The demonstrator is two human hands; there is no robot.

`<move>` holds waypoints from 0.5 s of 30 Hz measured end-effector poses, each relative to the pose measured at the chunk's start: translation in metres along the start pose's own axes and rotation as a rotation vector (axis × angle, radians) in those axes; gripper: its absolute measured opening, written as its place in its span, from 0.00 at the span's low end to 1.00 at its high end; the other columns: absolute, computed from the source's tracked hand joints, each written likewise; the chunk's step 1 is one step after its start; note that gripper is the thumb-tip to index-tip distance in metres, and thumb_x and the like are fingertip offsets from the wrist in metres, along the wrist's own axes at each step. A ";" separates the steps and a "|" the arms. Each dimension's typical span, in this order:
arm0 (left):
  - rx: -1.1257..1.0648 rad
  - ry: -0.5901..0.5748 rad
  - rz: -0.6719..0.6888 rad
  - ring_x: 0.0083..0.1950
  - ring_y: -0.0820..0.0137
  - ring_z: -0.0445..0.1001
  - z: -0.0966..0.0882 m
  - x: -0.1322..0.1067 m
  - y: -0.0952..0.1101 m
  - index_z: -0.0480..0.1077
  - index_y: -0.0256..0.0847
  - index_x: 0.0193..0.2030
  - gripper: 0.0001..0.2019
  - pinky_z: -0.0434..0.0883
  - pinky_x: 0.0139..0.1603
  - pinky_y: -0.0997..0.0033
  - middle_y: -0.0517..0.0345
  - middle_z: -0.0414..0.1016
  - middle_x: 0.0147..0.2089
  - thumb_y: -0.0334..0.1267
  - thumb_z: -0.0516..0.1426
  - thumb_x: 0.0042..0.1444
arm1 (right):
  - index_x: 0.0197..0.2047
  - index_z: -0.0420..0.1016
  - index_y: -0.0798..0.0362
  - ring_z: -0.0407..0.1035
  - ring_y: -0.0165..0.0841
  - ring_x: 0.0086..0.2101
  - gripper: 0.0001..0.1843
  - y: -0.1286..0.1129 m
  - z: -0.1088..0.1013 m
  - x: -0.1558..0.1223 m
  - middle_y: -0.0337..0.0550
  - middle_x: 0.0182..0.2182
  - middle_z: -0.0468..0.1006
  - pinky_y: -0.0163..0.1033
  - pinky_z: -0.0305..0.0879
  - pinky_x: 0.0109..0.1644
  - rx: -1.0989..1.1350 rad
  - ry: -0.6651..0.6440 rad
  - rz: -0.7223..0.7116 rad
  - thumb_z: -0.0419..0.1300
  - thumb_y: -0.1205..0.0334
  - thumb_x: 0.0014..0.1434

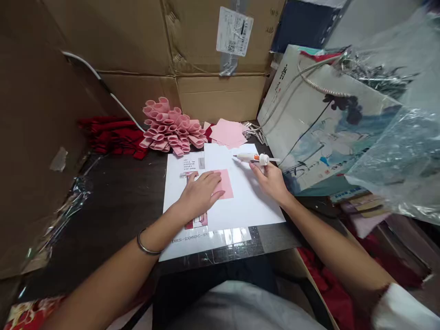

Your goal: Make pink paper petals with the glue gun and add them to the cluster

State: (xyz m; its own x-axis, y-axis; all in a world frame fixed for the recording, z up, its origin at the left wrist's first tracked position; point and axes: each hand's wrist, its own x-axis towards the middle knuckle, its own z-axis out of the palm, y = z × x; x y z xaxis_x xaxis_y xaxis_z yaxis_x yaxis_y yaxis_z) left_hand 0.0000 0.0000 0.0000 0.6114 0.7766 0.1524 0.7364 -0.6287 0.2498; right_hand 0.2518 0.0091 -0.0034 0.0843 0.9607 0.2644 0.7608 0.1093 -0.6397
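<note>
My left hand (200, 192) lies flat with its fingers spread on a small pink paper square (225, 184), pressing it down on a white sheet (247, 201). My right hand (271, 179) reaches toward a white glue pen with an orange band (256, 158) lying on the sheet; its fingertips touch or nearly touch the pen, and I cannot tell whether they grip it. A stack of loose pink squares (228, 133) lies behind the sheet. A cluster of rolled pink paper cones (170, 128) stands at the back left.
Cardboard boxes (192, 46) wall off the back and left. A printed paper gift bag (319, 123) leans at the right, with a clear plastic bag (402, 151) beyond it. Red fabric (110, 135) lies at back left. A printed sheet (192, 172) lies under the white one on the dark table (117, 206).
</note>
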 end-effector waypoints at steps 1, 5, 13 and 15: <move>-0.001 -0.001 0.000 0.66 0.58 0.62 -0.001 0.000 0.000 0.62 0.40 0.58 0.17 0.53 0.64 0.43 0.48 0.66 0.65 0.44 0.52 0.66 | 0.50 0.76 0.56 0.74 0.44 0.41 0.28 0.001 0.001 0.002 0.51 0.41 0.81 0.43 0.65 0.44 -0.002 -0.012 0.005 0.50 0.43 0.63; -0.006 -0.004 0.000 0.66 0.58 0.62 -0.003 0.001 0.001 0.62 0.41 0.58 0.18 0.51 0.65 0.42 0.48 0.66 0.65 0.47 0.52 0.66 | 0.49 0.76 0.57 0.73 0.46 0.39 0.27 0.001 -0.004 0.002 0.53 0.37 0.80 0.47 0.65 0.44 -0.043 -0.042 0.040 0.52 0.43 0.62; -0.029 0.005 0.000 0.67 0.58 0.61 -0.002 -0.001 -0.001 0.63 0.41 0.57 0.17 0.49 0.66 0.41 0.48 0.66 0.66 0.47 0.52 0.65 | 0.49 0.71 0.57 0.69 0.42 0.36 0.24 -0.032 -0.025 -0.060 0.50 0.34 0.74 0.47 0.64 0.43 -0.108 0.094 0.024 0.55 0.46 0.60; -0.033 0.006 0.003 0.67 0.58 0.62 -0.002 -0.001 0.000 0.63 0.41 0.57 0.17 0.49 0.66 0.41 0.48 0.66 0.65 0.47 0.52 0.65 | 0.50 0.72 0.54 0.66 0.35 0.25 0.21 -0.042 -0.021 -0.061 0.41 0.24 0.72 0.42 0.62 0.34 0.126 -0.142 0.147 0.54 0.47 0.61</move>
State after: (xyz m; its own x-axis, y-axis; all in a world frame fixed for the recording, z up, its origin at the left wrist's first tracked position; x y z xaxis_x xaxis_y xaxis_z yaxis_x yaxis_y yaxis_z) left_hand -0.0014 -0.0004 0.0015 0.6119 0.7748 0.1590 0.7245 -0.6297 0.2803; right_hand 0.2281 -0.0597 0.0222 0.0900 0.9940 0.0629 0.6601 -0.0122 -0.7510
